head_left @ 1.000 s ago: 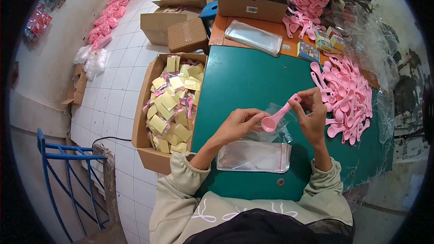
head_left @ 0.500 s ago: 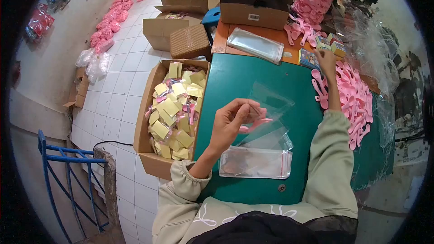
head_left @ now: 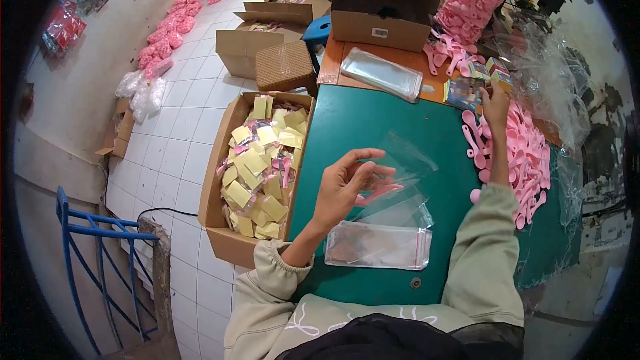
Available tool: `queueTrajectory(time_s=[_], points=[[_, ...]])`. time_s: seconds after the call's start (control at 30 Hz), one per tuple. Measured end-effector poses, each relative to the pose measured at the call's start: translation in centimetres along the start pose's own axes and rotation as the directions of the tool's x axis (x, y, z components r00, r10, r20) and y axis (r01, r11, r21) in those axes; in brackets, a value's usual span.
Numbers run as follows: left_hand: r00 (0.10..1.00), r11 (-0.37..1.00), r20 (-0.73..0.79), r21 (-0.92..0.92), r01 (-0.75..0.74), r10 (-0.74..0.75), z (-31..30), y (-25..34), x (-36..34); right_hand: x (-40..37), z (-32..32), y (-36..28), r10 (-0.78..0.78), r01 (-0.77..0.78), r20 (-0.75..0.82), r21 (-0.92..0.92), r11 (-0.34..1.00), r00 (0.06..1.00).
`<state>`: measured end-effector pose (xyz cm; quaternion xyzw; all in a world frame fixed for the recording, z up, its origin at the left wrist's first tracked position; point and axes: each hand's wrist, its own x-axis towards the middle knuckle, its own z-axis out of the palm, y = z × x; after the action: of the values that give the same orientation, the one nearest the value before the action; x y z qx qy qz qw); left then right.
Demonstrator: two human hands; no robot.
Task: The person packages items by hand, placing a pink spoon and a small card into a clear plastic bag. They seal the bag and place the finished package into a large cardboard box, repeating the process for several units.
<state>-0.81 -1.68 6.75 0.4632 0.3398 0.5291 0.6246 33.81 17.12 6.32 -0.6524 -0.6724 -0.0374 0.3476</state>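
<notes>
My left hand (head_left: 343, 183) is curled above the green table, with a pink spoon (head_left: 379, 195) across its lower fingers. A clear plastic bag (head_left: 410, 157) extends from behind its fingertips; whether they grip it is hard to make out. Just below, a loose clear bag (head_left: 400, 210) overlaps a stack of clear bags (head_left: 377, 245). At the far right, my right hand (head_left: 494, 103) has its fingers closed at the edge of small printed cards (head_left: 465, 92). A heap of pink spoons (head_left: 527, 160) lies beside my right forearm.
Left of the green table (head_left: 360, 113) stands a carton (head_left: 210, 227) filled with packed yellow cards and pink spoons. A brown box (head_left: 380, 27), more clear bags (head_left: 381, 73) and a sack of pink spoons (head_left: 472, 7) stand at the back. Crumpled plastic (head_left: 553, 87) lies far right.
My right hand has shifted slightly toward me at the cards, whose top ones now look disturbed. The fingers of my left hand have loosened from their pinch; the pink spoon remains there.
</notes>
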Motion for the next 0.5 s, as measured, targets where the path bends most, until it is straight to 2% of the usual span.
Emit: queueTrajectory(time_s=[0.03,0.1,0.17,0.27,0.37,0.47,0.5], points=[[1.000,1.000,-0.001,0.021,-0.004,0.004,0.1,-0.1,0.0,-0.6,-1.7,-2.2,-0.019,-0.001,0.095,0.207,0.978,0.995],[1.000,0.998,-0.007,0.057,-0.004,0.005,0.2,-0.1,0.0,-4.0,-5.2,-8.5,-0.141,0.037,0.132,0.589,0.807,0.981],[1.000,0.996,-0.010,0.090,0.003,-0.002,0.5,0.1,-0.1,-7.8,-8.4,-13.2,-0.125,-0.119,0.259,0.753,0.647,0.958],[1.000,0.960,-0.003,0.280,-0.004,0.005,0.3,-0.2,-0.2,-10.4,-10.8,-16.0,-0.316,0.062,0.297,0.632,0.772,0.901],[0.997,0.967,0.041,0.247,-0.068,0.060,0.5,-0.9,-0.3,-11.0,-10.9,-16.1,-0.391,0.217,0.208,0.563,0.797,0.897],[0.997,0.981,0.068,0.190,-0.036,0.023,0.7,-0.4,-0.4,-10.9,-10.8,-15.8,-0.376,0.231,0.127,0.599,0.767,0.918],[0.997,0.985,0.066,0.168,-0.040,0.029,0.8,-0.5,-0.3,-10.9,-10.9,-15.8,-0.411,0.257,0.157,0.571,0.780,0.898]])
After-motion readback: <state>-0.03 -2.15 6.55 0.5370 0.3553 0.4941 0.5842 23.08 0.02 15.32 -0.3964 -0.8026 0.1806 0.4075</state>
